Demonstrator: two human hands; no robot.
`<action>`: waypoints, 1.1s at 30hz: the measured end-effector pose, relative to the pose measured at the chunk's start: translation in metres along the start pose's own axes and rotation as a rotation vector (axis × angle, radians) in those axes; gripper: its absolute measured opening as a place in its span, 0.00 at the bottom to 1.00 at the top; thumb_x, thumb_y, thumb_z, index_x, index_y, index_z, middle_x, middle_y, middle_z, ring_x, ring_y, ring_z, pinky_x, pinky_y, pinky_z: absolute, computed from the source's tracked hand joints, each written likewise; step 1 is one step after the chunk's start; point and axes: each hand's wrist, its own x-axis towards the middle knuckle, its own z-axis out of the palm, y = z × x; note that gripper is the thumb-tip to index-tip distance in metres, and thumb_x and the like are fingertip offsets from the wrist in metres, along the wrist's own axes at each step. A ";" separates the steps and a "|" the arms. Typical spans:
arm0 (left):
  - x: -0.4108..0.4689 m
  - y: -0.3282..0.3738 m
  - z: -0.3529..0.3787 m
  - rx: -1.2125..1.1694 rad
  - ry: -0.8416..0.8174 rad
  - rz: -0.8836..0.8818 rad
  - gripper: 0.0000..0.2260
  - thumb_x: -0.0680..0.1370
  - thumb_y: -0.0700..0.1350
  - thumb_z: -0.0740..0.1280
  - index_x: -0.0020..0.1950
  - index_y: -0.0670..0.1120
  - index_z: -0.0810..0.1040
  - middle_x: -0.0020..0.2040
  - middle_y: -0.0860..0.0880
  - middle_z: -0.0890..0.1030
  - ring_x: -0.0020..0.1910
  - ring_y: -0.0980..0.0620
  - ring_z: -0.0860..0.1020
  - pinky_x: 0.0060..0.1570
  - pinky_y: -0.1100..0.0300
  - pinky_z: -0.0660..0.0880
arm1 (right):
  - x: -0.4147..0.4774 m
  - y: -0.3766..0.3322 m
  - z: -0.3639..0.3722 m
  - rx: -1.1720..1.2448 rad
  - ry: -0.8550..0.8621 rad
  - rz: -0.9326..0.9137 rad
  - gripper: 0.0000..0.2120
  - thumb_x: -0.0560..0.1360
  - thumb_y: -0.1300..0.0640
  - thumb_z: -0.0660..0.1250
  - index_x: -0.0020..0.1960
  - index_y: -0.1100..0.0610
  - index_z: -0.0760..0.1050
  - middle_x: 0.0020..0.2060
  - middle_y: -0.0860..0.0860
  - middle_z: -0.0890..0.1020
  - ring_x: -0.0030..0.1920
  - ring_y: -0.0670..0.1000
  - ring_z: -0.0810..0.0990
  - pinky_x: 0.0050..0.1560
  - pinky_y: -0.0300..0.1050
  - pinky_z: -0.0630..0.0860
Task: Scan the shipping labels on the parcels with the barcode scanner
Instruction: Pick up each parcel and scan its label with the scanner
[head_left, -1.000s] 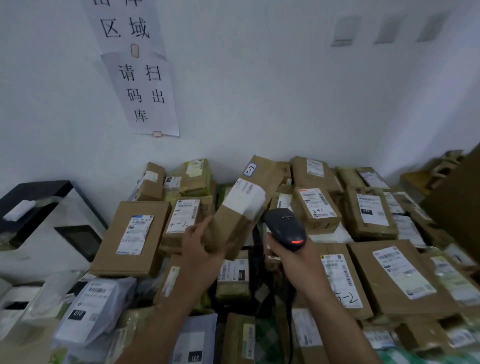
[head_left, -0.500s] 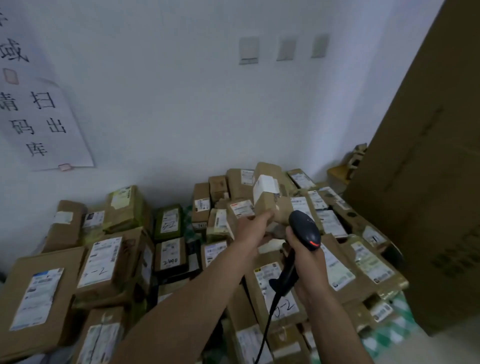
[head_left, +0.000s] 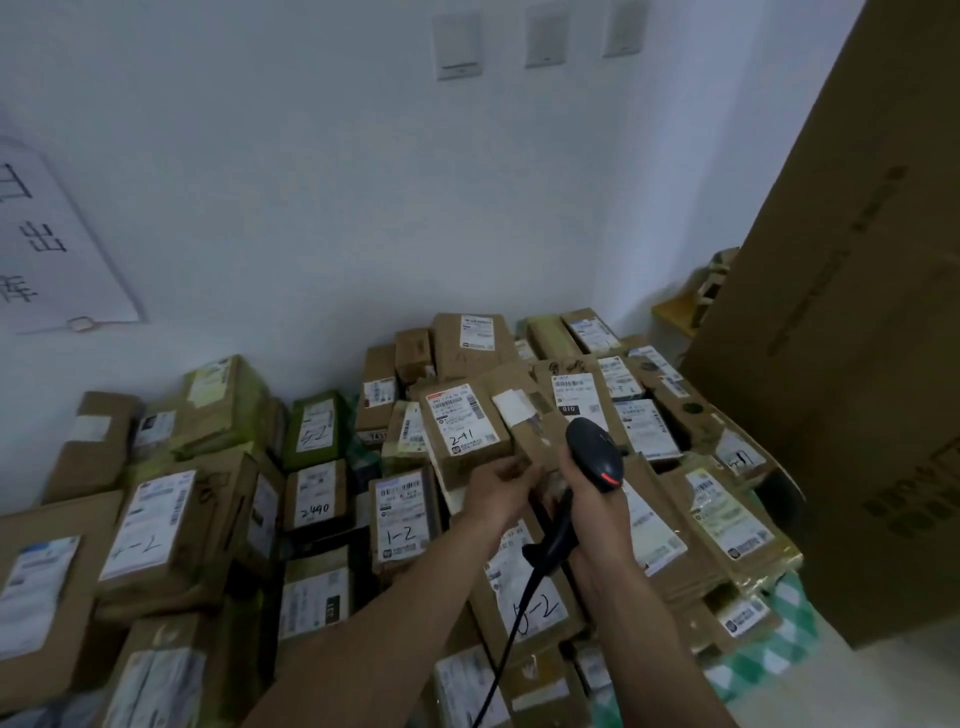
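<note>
Left hand (head_left: 493, 493) gripping parcel (head_left: 532, 434), right hand (head_left: 597, 514) holding barcode scanner (head_left: 595, 453); stacked parcels (head_left: 156, 525) around

Dozens of parcels (head_left: 462, 431), one scanner (head_left: 595, 457), two hands (head_left: 498, 491) (head_left: 602, 519)

The left hand (head_left: 496, 493) has lowered its long parcel (head_left: 519, 410) onto the pile beside the box marked 2-41 (head_left: 462, 423).

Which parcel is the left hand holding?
The brown parcel with the blank white patch, just right of the box marked 2-41. The left hand grips its near end; every other one lies loose.
</note>
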 end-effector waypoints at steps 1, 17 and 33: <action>-0.001 -0.005 -0.008 0.037 0.051 0.038 0.06 0.78 0.48 0.75 0.53 0.50 0.82 0.49 0.53 0.83 0.46 0.57 0.81 0.52 0.58 0.80 | 0.001 0.004 0.001 -0.010 -0.015 0.015 0.15 0.77 0.49 0.75 0.59 0.56 0.81 0.43 0.58 0.84 0.44 0.56 0.85 0.46 0.50 0.82; -0.021 -0.134 -0.209 0.592 0.448 -0.068 0.38 0.73 0.56 0.78 0.78 0.47 0.66 0.77 0.42 0.65 0.75 0.41 0.66 0.71 0.50 0.68 | -0.033 0.086 0.104 -0.280 -0.351 0.163 0.10 0.77 0.55 0.76 0.57 0.53 0.82 0.46 0.49 0.87 0.46 0.50 0.86 0.41 0.44 0.80; -0.002 -0.179 -0.237 0.573 0.432 -0.234 0.60 0.67 0.60 0.79 0.83 0.55 0.36 0.81 0.40 0.50 0.79 0.36 0.55 0.75 0.40 0.61 | -0.054 0.145 0.152 -0.516 -0.317 0.178 0.07 0.76 0.56 0.77 0.53 0.51 0.85 0.49 0.52 0.88 0.49 0.51 0.87 0.52 0.49 0.83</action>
